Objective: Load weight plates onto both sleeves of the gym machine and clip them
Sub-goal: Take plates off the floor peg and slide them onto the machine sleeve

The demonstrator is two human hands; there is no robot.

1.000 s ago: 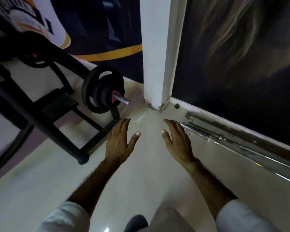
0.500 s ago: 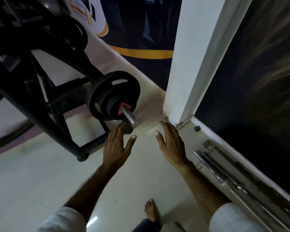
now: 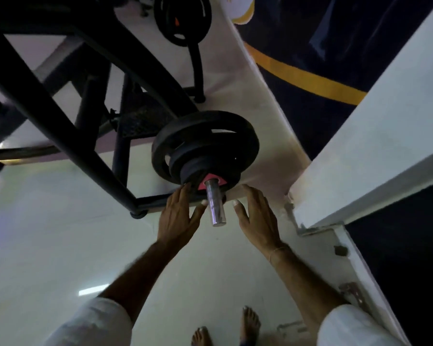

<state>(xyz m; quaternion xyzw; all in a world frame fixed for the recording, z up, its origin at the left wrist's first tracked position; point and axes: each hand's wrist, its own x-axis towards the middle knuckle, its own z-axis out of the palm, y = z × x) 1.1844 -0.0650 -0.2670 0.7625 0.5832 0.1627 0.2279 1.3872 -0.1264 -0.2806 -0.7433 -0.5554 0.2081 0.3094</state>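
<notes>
Left hand point(image 3: 179, 216) & right hand point(image 3: 256, 217), flat & empty, have closed in beside the sleeve point(image 3: 216, 207) mid-frame; plates point(image 3: 205, 146) on, prob. clip check next.

Gym, plainly: black steel machine frame point(image 3: 60, 126) at ten o'clock, weight plates point(image 3: 205, 146) on chrome sleeve point(image 3: 215, 206) near centre, toward twelve.

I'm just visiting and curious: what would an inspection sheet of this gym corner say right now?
Surface: pale glossy floor.
Job's things: black weight plates stacked on the near steel sleeve, pink-red piece at the hub; another plate on the far side.
Clutter: metal fitting by the wall.
Grippers: left hand and right hand open, flanking the sleeve, holding nothing.
Cables: nothing seen.
Surroundings: black machine frame, white pillar, dark wall with yellow stripe.
</notes>
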